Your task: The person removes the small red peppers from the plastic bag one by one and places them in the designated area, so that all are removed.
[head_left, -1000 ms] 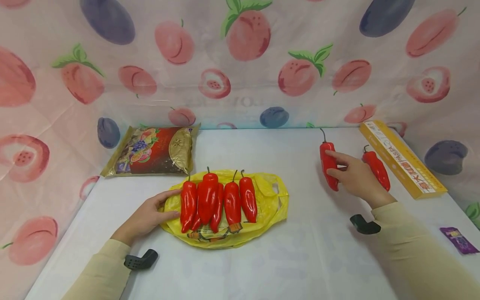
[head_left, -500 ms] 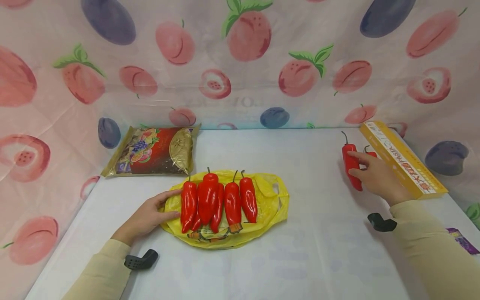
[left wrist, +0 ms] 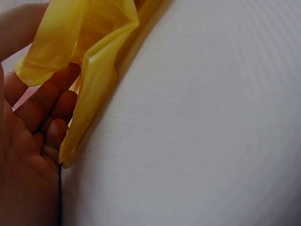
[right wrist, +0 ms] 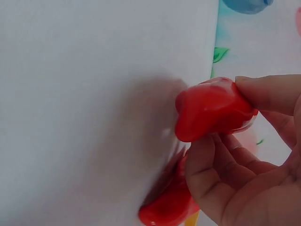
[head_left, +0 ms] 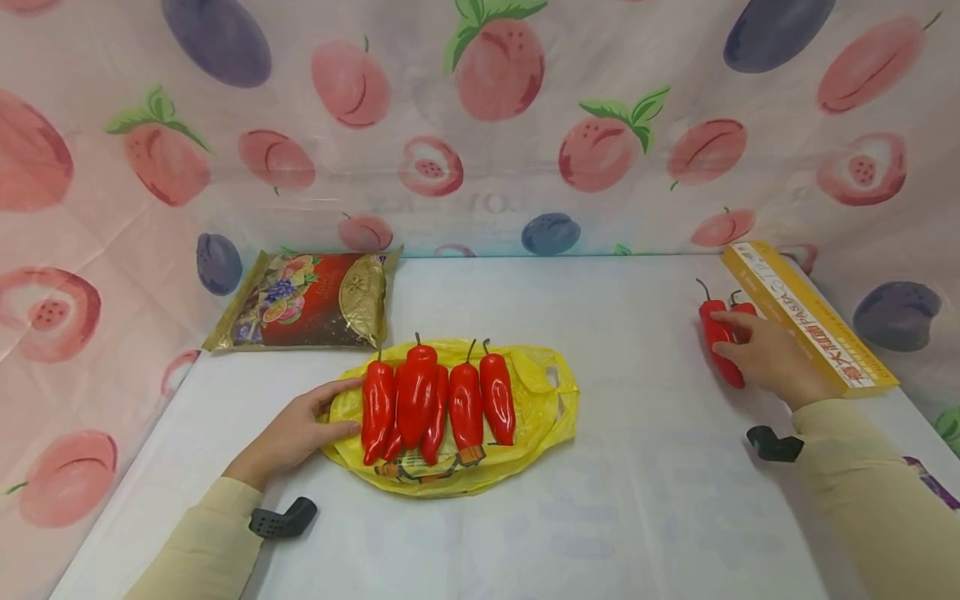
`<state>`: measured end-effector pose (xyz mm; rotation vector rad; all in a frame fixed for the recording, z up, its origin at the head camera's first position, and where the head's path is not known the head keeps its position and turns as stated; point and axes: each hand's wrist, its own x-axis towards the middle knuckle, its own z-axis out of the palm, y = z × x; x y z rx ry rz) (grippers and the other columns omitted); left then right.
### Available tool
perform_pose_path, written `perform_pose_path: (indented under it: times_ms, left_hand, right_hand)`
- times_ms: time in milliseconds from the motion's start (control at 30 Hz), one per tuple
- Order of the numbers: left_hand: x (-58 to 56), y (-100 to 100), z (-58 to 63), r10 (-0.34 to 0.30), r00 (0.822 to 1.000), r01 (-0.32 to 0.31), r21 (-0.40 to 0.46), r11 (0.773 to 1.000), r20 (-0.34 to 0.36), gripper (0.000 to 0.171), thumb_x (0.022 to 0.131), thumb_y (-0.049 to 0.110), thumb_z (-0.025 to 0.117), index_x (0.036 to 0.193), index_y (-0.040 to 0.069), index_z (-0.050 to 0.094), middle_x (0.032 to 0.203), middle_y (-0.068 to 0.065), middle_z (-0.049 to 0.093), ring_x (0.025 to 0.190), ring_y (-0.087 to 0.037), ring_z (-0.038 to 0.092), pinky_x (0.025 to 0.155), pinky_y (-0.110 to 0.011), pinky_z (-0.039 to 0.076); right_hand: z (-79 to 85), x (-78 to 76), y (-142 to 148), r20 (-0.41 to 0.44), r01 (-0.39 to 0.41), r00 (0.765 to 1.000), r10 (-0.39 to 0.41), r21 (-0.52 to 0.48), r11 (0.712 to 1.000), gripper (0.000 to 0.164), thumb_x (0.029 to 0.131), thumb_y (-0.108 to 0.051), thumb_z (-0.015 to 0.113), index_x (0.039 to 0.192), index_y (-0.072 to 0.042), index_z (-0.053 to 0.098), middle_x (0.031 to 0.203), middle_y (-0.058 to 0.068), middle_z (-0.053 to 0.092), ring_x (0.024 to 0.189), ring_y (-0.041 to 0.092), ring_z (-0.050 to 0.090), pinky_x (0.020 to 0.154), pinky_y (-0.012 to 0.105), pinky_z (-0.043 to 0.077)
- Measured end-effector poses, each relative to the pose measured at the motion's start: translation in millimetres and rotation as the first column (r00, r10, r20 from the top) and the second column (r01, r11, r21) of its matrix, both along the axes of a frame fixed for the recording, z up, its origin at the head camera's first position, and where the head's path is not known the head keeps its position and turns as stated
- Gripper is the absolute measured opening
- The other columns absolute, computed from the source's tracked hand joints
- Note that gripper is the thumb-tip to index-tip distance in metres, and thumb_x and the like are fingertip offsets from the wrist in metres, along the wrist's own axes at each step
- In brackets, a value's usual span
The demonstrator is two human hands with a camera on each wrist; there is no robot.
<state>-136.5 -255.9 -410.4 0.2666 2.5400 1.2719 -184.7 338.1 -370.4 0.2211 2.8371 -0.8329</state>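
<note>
In the head view my right hand [head_left: 772,357] pinches a shiny red chili pepper [head_left: 712,321] between thumb and fingers, stem pointing away. The right wrist view shows its tip end [right wrist: 207,110] over the white table. Just right of it lies a second red chili pepper [head_left: 742,308], mostly hidden by the hand. A yellow plastic bag [head_left: 543,429] is spread at the centre, with several red chili peppers [head_left: 465,408] lying side by side on it. My left hand [head_left: 300,429] holds the bag's left edge; its curled fingers [left wrist: 59,89] show against the plastic in the left wrist view.
A yellow pasta box [head_left: 810,321] lies along the right edge beyond the peppers. At the back left is a gold and red foil bag [head_left: 307,300]. A small purple packet [head_left: 932,482] shows past the right sleeve. Fruit-print cloth [head_left: 510,167] hangs behind the table.
My right hand has carried the chili pepper to the right, then slightly toward me, beside the pepper near the pasta box. The left hand and the bag have stayed put.
</note>
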Motion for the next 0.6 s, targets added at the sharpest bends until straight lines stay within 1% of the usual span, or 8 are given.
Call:
perform_pose_path:
  times_ms: [167,233,400,600]
  left_hand:
    - [-1.1,-0.8,-1.9,0.000,1.000,0.000,-0.001,1.000,-0.005,0.061,0.077,0.041,0.067,0.130,0.023,0.045,0.137,-0.011,0.036,0.125,-0.033,0.029,0.096,-0.055,0.026]
    - [-0.9,-0.7,-1.8,0.000,1.000,0.000,-0.001,1.000,-0.003,0.061,0.077,0.040,0.067,0.131,0.023,0.045,0.137,-0.012,0.035,0.124,-0.033,0.029,0.096,-0.055,0.027]
    - [-0.2,-0.3,-0.9,0.004,1.000,-0.004,-0.004,1.000,0.000,0.061,0.077,0.040,0.067,0.131,0.023,0.044,0.137,-0.012,0.036,0.124,-0.033,0.030,0.095,-0.055,0.028]
    - [-0.7,-0.3,-1.3,0.004,1.000,-0.004,-0.008,1.000,-0.003,0.061,0.077,0.041,0.067,0.131,0.023,0.045,0.137,-0.012,0.036,0.124,-0.033,0.030,0.096,-0.056,0.027]
  right_hand:
    - [-5.7,-2.1,5.3,0.022,0.027,0.999,-0.026,-0.029,0.999,0.074,0.083,-0.042,0.058,0.143,-0.016,0.021,0.129,0.028,0.030,0.112,0.045,0.025,0.074,0.053,0.045]
    - [-6.8,-2.5,6.8,0.019,0.032,0.999,-0.032,-0.041,0.999,0.075,0.083,-0.043,0.058,0.142,-0.014,0.022,0.129,0.027,0.031,0.112,0.045,0.026,0.075,0.053,0.045]
    - [-7.2,-2.4,9.8,0.017,0.027,1.000,-0.026,-0.054,0.998,0.078,0.082,-0.048,0.057,0.142,-0.011,0.023,0.129,0.026,0.033,0.112,0.044,0.028,0.077,0.053,0.044]
    - [-6.0,-1.9,9.2,0.027,0.021,0.999,-0.019,-0.045,0.999,0.079,0.082,-0.050,0.057,0.142,-0.011,0.023,0.129,0.026,0.034,0.112,0.044,0.029,0.076,0.053,0.044]
